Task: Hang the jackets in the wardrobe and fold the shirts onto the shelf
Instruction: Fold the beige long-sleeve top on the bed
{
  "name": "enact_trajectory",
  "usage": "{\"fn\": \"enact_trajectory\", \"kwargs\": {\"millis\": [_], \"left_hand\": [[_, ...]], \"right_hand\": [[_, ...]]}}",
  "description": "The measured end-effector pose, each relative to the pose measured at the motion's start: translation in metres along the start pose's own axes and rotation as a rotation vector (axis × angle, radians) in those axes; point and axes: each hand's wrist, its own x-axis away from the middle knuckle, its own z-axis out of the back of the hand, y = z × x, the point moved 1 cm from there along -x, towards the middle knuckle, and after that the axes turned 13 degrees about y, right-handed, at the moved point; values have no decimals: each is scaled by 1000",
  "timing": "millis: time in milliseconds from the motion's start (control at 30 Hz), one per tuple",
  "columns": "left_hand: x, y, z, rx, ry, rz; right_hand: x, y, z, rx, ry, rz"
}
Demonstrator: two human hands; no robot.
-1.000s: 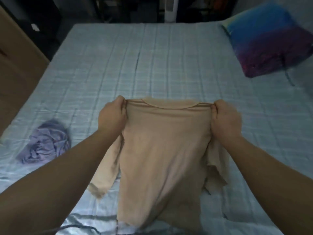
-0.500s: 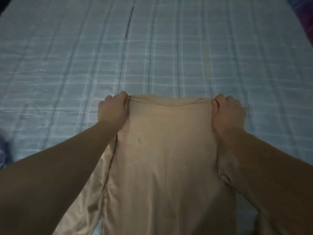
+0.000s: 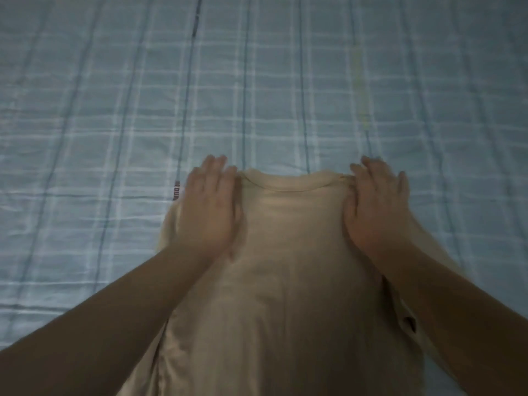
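Shirt now lies spread on the near bed, both shoulders released, left hand and right hand flat, apart, pressing them, so folding can likely begin.

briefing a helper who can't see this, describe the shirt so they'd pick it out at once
A blue checked sheet fills the view. On its near middle the shirt lies spread flat, its round collar pointing away from the person. It is plain beige, the only unpatterned cloth against the blue checks.
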Motion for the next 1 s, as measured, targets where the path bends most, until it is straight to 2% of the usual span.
{"fn": "enact_trajectory", "kwargs": {"millis": [100, 167, 233, 467, 667, 800, 1000], "left_hand": [[18, 29, -10, 48, -226, -53], [28, 33, -22, -18, -312, -24], [32, 30, -30, -77, -326, -16], [33, 28, -46, -137, -367, -16], [45, 39, -20, -108, -424, 30], [116, 59, 10, -28, -414, 4], [247, 73, 65, 2, -443, -4]], "right_hand": [[17, -22, 1, 3, -225, 147], [25, -26, -7, 43, -345, 119], [29, -25, -15, 76, -401, 95], [30, -26, -26, 94, -436, 95], [58, -41, 9, 79, -466, 53], [122, -51, 45, -19, -497, 66], [223, -57, 106, -43, -478, 64]]}}
